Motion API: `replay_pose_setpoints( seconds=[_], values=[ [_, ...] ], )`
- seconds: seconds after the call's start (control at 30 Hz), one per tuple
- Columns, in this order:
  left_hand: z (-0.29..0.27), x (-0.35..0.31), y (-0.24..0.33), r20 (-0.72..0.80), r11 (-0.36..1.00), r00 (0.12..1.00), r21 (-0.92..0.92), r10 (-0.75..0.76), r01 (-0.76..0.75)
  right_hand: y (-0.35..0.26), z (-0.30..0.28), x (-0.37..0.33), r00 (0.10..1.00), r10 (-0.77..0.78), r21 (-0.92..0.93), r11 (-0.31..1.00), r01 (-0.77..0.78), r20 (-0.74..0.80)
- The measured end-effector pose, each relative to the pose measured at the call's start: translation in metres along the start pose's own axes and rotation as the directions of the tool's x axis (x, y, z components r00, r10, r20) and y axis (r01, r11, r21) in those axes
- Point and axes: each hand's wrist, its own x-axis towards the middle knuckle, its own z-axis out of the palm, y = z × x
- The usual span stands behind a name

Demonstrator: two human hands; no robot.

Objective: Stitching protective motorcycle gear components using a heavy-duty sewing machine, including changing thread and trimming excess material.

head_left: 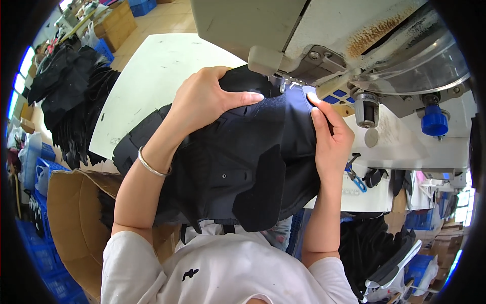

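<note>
A large black fabric piece [217, 157] with moulded panels and a fuzzy patch lies over the front of the sewing machine [324, 61] and hangs toward my lap. My left hand [205, 96] is closed on its far left part, thumb flat on top near the presser foot [277, 82]; the other fingers are mostly hidden behind the hand and cloth. With thumb and fingers, my right hand [334, 134] pinches the cloth's right edge, just right of the lit needle area. The needle tip itself cannot be made out.
A white tabletop [152, 66] extends behind and left. Blue-handled snips [358, 180] lie right of my right hand. A heap of black cloth [76, 96] is at the left, above a cardboard box [76, 223]. More black pieces [369, 248] hang at the lower right.
</note>
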Motion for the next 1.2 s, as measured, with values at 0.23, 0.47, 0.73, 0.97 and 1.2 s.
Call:
replay_pose_setpoints(
  seconds=[0.23, 0.47, 0.73, 0.97, 1.2],
  values=[
    [-0.002, -0.003, 0.002, -0.039, 0.997, 0.996, 0.007, 0.081, -0.081, -0.005, -0.005, 0.001, 0.996, 0.055, -0.044, 0.998, -0.052, 0.071],
    [-0.004, 0.020, -0.018, 0.045, 0.978, 0.981, 0.083, 0.186, -0.190, 0.003, -0.001, 0.002, 1.000, -0.005, -0.026, 1.000, 0.005, 0.009],
    [-0.013, 0.036, -0.008, 0.447, 0.925, 0.890, -0.295, -0.087, 0.239, 0.005, -0.002, 0.004, 0.997, -0.079, -0.030, 0.996, 0.080, 0.018],
    [-0.009, 0.027, -0.004, 0.330, 0.932, 0.939, -0.360, 0.093, 0.035, 0.003, -0.008, 0.006, 0.999, -0.014, -0.074, 0.997, 0.017, 0.045],
    [-0.008, 0.024, -0.003, 0.268, 0.922, 0.947, -0.383, 0.175, -0.062, 0.006, -0.009, 0.008, 0.999, 0.015, -0.090, 0.996, -0.011, 0.039]
  ],
)
